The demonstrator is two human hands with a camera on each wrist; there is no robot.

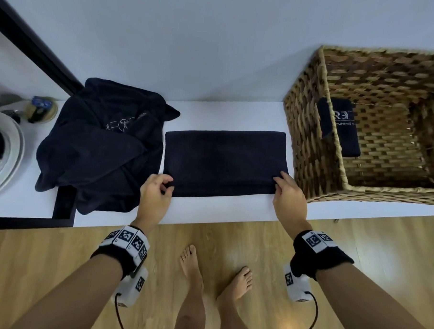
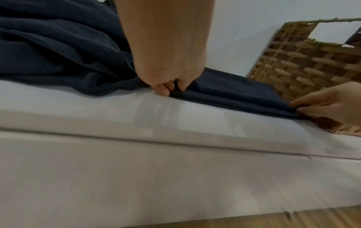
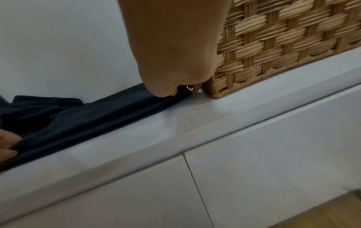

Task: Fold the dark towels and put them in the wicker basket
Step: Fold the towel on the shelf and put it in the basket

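A dark navy towel lies folded into a flat rectangle on the white counter. My left hand pinches its near left corner. My right hand pinches the near right corner, close to the basket's wall. A heap of unfolded dark towels lies to the left, touching the folded one. The wicker basket stands at the right, with one folded dark towel inside against its left wall.
A white round basin and a small jar sit at the far left. A dark flat object pokes out from under the heap. White drawer fronts run below the counter; my bare feet stand on wooden floor.
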